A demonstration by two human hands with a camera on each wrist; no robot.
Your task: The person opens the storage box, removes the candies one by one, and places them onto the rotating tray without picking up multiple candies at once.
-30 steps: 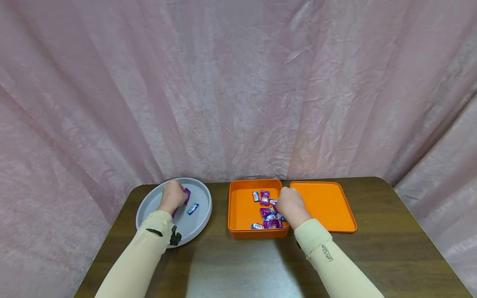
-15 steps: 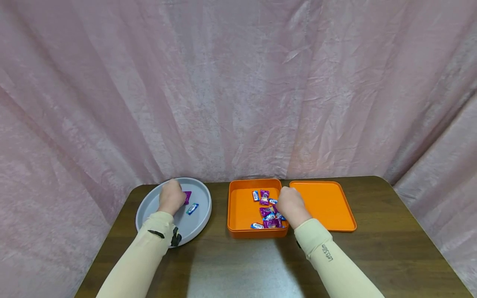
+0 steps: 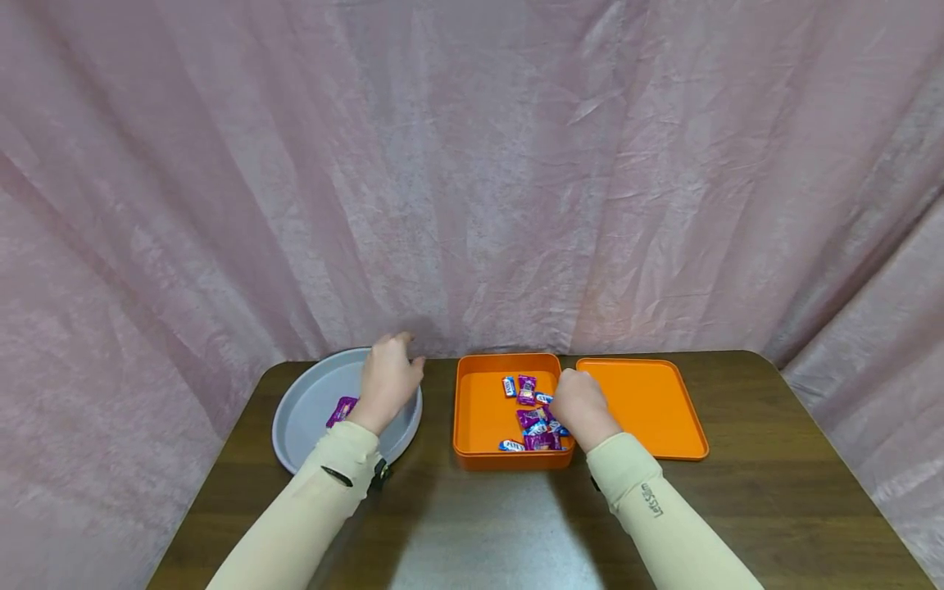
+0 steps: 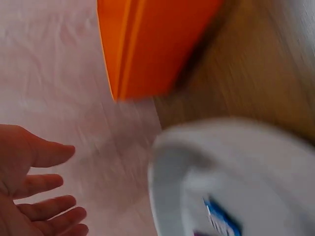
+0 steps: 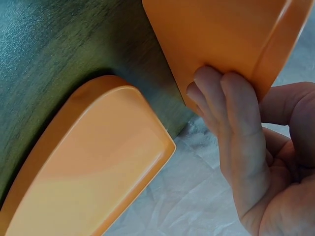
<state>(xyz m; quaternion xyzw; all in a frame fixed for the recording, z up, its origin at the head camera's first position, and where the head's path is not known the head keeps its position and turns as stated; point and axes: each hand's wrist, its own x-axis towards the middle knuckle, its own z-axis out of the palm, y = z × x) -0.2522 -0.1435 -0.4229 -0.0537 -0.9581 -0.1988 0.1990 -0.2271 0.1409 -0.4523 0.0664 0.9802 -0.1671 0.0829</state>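
My left hand (image 3: 389,378) is over the right side of the round grey tray (image 3: 304,414). In the left wrist view its fingers are spread, with nothing between them. A purple-wrapped candy (image 3: 342,411) lies on the tray, left of that hand. One blue-and-white wrapped candy (image 4: 221,219) shows inside the tray in the left wrist view. My right hand (image 3: 581,403) holds the right wall of the orange box (image 3: 483,410), fingers (image 5: 241,108) along its outer side and thumb at the rim. Several purple candies (image 3: 527,389) and blue-and-white candies (image 3: 509,387) lie in the box.
An orange lid (image 3: 640,410) lies flat on the wooden table (image 3: 760,459), right of the box. A pink curtain (image 3: 472,180) hangs behind the table's back edge.
My left hand has left the tray's middle, moving right with its fingers spreading. The blue-and-white candy there is now hidden in the head view. My right hand stays at the box wall.
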